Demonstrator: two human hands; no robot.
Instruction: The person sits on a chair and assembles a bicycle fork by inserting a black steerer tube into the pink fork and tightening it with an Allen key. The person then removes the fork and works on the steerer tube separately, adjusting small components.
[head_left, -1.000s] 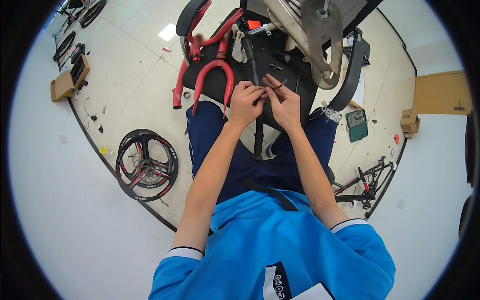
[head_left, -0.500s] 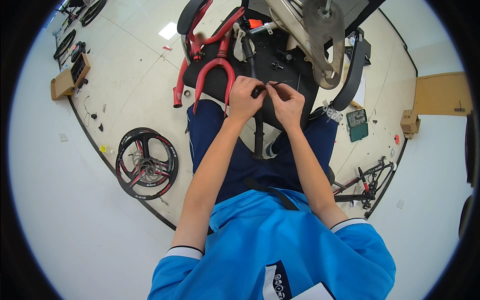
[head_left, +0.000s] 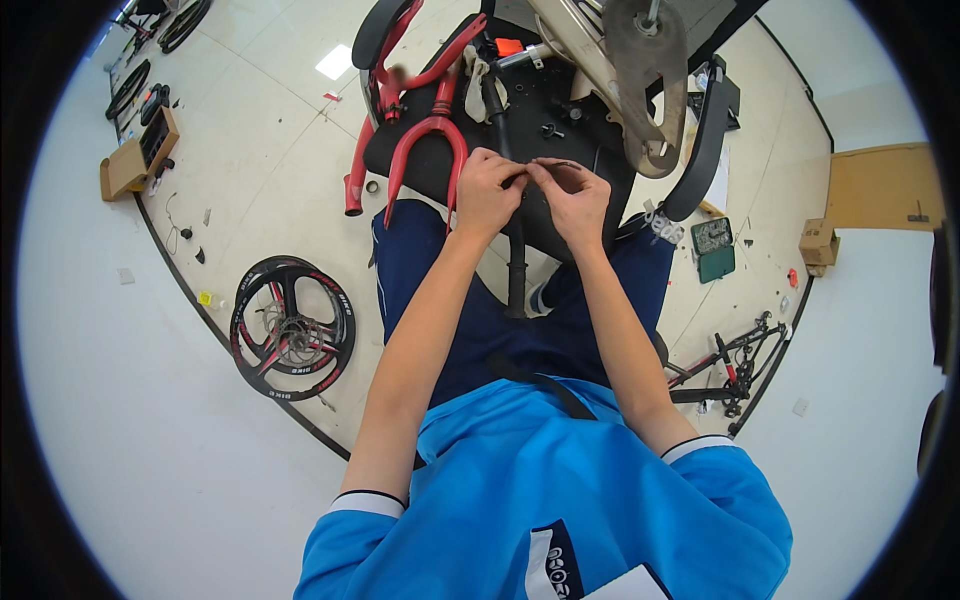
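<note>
Black tube (head_left: 516, 262) under left hand (head_left: 486, 195) and right hand (head_left: 578, 207), fingers (head_left: 505, 170) bunched, grip unclear; gap to right-side armrest (head_left: 703, 145) edge

The left hand (head_left: 487, 193) hides 1 stretch of black tube (head_left: 516, 265).

Stacked three-spoke bicycle wheels (head_left: 296, 341) lie by the left edge of the tiled floor (head_left: 262, 190), a bicycle frame (head_left: 731, 371) by its right.

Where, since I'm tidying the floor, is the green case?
In the head view's right half, the green case lies on the floor, left of the cardboard box.
</note>
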